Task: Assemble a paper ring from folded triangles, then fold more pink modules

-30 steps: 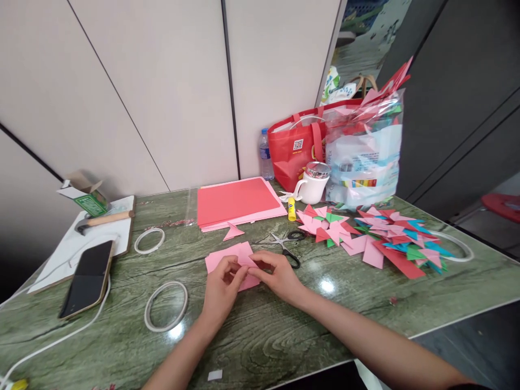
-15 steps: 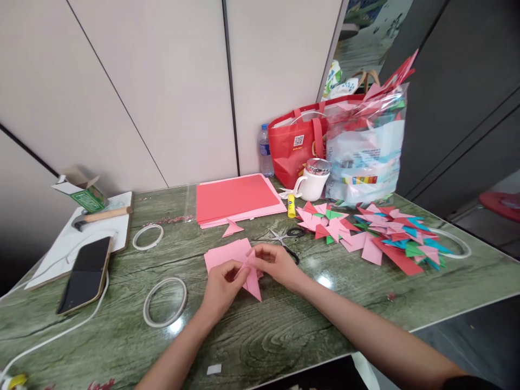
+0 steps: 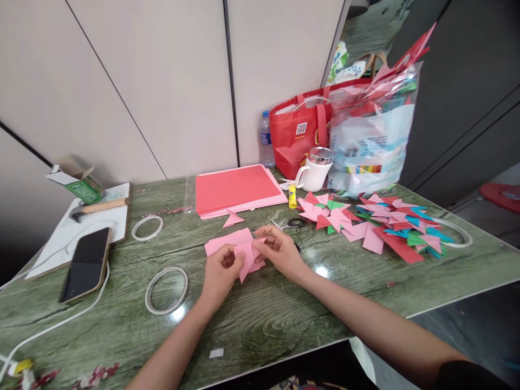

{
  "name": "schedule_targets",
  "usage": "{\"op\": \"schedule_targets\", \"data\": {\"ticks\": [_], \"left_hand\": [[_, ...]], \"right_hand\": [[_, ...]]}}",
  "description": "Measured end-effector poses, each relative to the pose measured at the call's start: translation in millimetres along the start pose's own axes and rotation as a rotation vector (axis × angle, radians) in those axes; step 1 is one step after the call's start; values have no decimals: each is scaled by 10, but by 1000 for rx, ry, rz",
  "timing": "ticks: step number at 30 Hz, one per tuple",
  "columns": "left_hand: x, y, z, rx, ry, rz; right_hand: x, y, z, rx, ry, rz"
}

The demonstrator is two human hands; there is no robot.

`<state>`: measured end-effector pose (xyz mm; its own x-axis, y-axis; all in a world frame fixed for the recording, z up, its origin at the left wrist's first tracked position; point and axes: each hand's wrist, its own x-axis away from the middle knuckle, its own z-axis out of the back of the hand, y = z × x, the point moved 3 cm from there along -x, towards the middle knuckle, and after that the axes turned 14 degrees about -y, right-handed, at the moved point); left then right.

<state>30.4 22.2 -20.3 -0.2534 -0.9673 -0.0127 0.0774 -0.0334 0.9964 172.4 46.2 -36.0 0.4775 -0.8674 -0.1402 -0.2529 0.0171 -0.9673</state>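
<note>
Between my two hands is a folded pink paper piece (image 3: 245,259) with pointed corners, one tip aimed toward me. My left hand (image 3: 220,271) pinches its left side between thumb and fingers. At its right corner, my right hand (image 3: 280,253) closes thumb and fingers on the paper. Under and behind it lies a small stack of pink paper (image 3: 231,238), partly covered by the hands. Just beyond the stack rests another folded pink piece (image 3: 233,219). Black-handled scissors (image 3: 295,222) lie beyond my right hand, which hides part of them.
Large red and pink sheets (image 3: 239,188) lie at the back. A yellow glue stick (image 3: 292,196), white mug (image 3: 316,172) and heaps of folded paper (image 3: 396,222) are to the right. Tape rings (image 3: 187,291), a phone (image 3: 86,264) and a hammer (image 3: 99,209) are at left.
The folded pink piece has turned and its creases lie opened out more, with the lower tip shifted left. My hands now hold it by opposite sides. The camera view has tilted slightly.
</note>
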Motion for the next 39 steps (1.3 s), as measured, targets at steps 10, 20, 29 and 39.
{"op": "schedule_targets", "data": {"ticks": [10,20,29,39], "left_hand": [[36,21,-72,191,-152,96],[24,-33,-64,204,-128,81],[22,-51,-42,314,-62,-24],[20,-14,-18,230,-27,-66]], "right_hand": [[12,-33,6,180,151,124],[62,-68,-9,447,138,274],[108,-179,-112,685,54,422],[122,-123,-84,709,48,443]]}}
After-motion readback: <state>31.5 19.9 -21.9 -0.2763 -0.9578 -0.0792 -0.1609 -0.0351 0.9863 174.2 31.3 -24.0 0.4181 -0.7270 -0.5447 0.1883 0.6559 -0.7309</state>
